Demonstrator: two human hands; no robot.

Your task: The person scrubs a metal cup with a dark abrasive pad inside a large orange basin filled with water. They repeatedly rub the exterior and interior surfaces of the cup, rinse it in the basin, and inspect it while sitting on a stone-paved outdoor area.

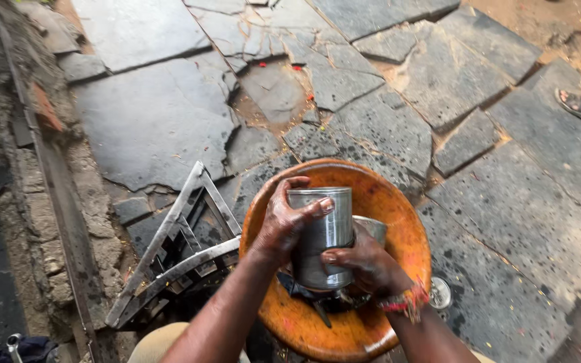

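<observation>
A shiny steel cylinder-shaped can (320, 235) stands upright over the middle of a round orange-brown wooden disc (398, 208). My left hand (282, 222) wraps its left side, with the thumb across the front near the rim. My right hand (366, 263) grips its lower right side; red threads circle that wrist. A second steel piece (373, 228) shows just behind the can. Dark metal parts (317, 302) lie under the can's base, partly hidden by my hands.
A grey metal frame (176, 249) leans on the ground left of the disc. Cracked grey stone slabs (156, 114) cover the ground. A small round metal lid (440, 292) lies right of the disc. Another person's sandalled foot (576, 104) is at the right edge.
</observation>
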